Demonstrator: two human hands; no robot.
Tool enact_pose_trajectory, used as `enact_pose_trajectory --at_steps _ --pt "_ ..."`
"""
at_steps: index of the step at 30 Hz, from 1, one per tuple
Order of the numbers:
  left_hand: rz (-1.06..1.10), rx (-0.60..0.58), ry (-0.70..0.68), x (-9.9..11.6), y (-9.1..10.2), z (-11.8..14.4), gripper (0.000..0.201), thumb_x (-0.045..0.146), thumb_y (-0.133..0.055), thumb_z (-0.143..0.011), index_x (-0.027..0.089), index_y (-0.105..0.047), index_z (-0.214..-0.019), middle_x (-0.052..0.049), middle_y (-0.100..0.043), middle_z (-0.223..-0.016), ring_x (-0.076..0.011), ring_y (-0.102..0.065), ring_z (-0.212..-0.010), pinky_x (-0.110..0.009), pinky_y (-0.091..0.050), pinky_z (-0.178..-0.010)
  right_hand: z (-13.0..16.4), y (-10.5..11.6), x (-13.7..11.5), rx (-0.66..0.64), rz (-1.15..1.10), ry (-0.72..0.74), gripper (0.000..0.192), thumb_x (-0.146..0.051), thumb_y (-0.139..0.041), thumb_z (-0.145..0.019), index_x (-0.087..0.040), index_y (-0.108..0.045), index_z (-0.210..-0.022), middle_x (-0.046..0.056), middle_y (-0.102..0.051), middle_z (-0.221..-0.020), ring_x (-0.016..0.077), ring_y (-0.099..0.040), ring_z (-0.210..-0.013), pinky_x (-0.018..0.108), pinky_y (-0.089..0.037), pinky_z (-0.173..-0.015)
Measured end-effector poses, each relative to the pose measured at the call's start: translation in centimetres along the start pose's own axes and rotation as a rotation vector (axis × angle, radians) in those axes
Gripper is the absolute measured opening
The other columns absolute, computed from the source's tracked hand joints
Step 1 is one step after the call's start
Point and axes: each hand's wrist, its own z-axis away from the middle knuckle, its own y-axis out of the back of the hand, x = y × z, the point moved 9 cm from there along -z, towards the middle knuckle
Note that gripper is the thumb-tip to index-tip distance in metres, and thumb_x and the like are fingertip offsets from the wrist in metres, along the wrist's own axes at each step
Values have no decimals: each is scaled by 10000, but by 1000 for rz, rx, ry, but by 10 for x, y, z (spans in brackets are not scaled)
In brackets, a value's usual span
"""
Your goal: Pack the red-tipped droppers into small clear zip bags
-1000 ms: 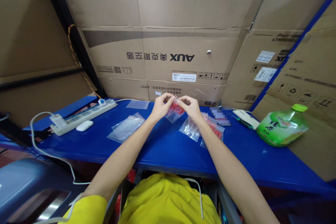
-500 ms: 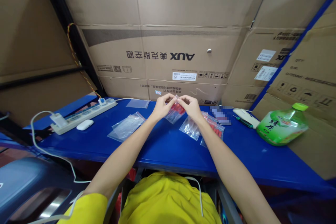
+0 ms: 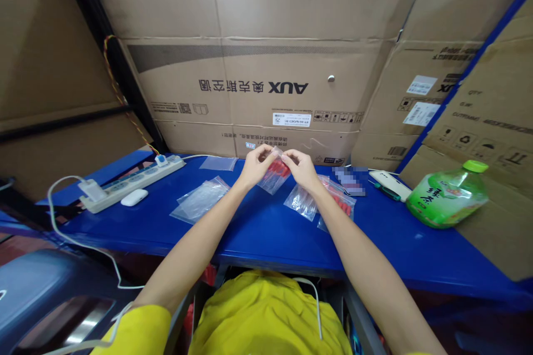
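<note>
— Filling the back of the scene, cardboard cartons (image 3: 258,83) stand stacked behind your blue table (image 3: 266,233). What sits on it?

— At your far right, a green bottle (image 3: 447,197) lies on its side against a carton. At the far left, a white power strip (image 3: 131,182) runs along the back edge, with a small white case (image 3: 134,197) just in front of it. Empty clear bags (image 3: 200,199) lie flat left of centre.

— And nearer your hands?

— A pile of clear bags with red pieces (image 3: 320,202) rests on the table under your right wrist.

— Where is the one you hold?

— A small clear bag of red parts (image 3: 273,175) hangs just above the table at centre, tilted, its lower corner close to the surface. Your left hand (image 3: 255,163) pinches the top edge from the left; your right hand (image 3: 297,167) pinches it from the right. Both sets of fingertips are closed on the mouth of the bag, almost meeting, so the bag's body hangs below and between the two grips.
</note>
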Motion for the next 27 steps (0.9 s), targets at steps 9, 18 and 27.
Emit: enact_pose_trajectory --at_steps 9,18,27 --pt "-21 10 5 -11 3 -3 375 548 -751 -881 175 -727 -859 -49 -742 -866 -175 -643 -767 -296 -495 -758 2 1 1 7 -14 -28 385 -602 -740 -845 -217 -735 -828 25 -736 -757 187 -619 -680 316 -517 -672" --pt "41 -60 40 -11 -1 -3 396 559 -790 -855 167 -751 -899 -52 -747 -883 -183 -652 -802 -305 -511 -785 2 8 -2 20 107 23 296 -503 -714 -862 -213 -724 -806 10 -703 -728 176 -576 -673 305 -467 -671" --pt "81 -36 29 -11 0 -3 370 533 -816 -842 166 -775 -853 -70 -763 -905 -192 -677 -840 -331 -527 -839 0 9 5 50 28 -34 355 -574 -769 -794 -221 -755 -823 10 -715 -733 170 -552 -630 301 -452 -596"
